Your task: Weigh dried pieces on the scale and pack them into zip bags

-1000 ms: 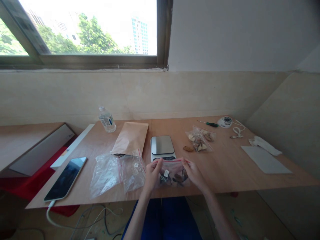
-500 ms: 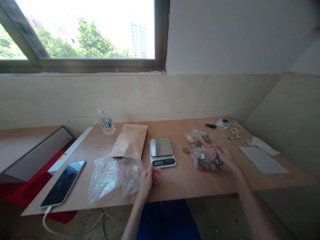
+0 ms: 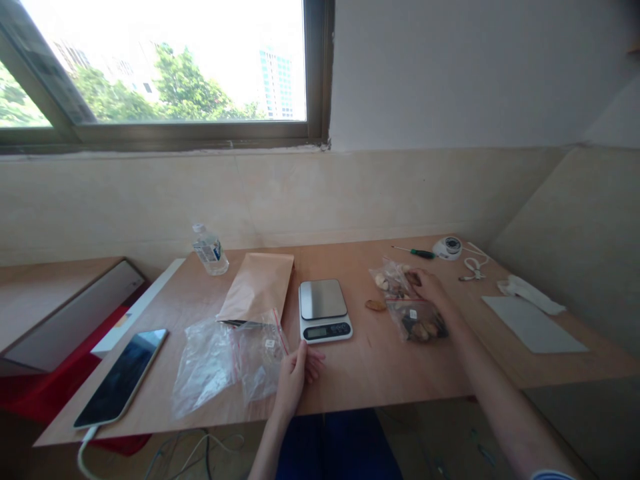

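Observation:
My right hand [image 3: 429, 287] has its fingers closed on the right side of a clear zip bag [image 3: 391, 281] holding pale and brown dried pieces. In front of it, under my wrist, lies a second zip bag [image 3: 417, 323] with a red seal line, a small white label and darker pieces inside. A single flat brown slice [image 3: 375, 305] lies to their left. My left hand [image 3: 299, 369] rests at the front edge of a digital kitchen scale [image 3: 323, 300], its fingers loosely apart and holding nothing. The scale's steel plate bears nothing.
Flattened clear bags [image 3: 207, 363] and a brown paper pouch [image 3: 260, 283] lie left of the scale. Farther left are a water bottle [image 3: 211, 252] and a charging phone [image 3: 123, 380]. A screwdriver [image 3: 420, 253], white dome camera [image 3: 449, 248] and white sheet [image 3: 533, 325] lie right.
My right hand has let go of the nearer bag, now lying on the table, and moved away from me to the bag behind it. My left hand stays by the scale.

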{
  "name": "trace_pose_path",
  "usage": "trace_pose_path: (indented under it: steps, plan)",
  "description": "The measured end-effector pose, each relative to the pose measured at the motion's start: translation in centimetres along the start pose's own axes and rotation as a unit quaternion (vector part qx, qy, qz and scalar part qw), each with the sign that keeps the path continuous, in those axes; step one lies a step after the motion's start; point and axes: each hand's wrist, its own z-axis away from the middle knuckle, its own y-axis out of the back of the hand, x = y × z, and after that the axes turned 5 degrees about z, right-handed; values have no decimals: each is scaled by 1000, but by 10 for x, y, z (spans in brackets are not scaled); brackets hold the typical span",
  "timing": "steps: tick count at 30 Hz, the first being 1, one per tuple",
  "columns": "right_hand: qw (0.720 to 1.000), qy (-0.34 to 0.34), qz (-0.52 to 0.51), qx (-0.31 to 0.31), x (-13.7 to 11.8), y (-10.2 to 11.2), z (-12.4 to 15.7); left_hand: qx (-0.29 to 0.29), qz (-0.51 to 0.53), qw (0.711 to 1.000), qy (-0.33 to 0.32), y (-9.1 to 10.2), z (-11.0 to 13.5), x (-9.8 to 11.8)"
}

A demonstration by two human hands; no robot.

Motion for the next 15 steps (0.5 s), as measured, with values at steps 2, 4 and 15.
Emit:
trace_pose_path:
  steps: [2, 4, 15]
  plan:
    - [1000, 2, 20, -17, 4, 3, 0, 1, -4, 1000, 6, 1, 0, -2]
    - [999, -10, 41, -22, 9, 9, 2, 1, -6, 1000, 11, 1, -1, -4]
    - [984, -42, -22, 169, 20, 81, 58, -6, -12, 1000, 10, 0, -1, -2]
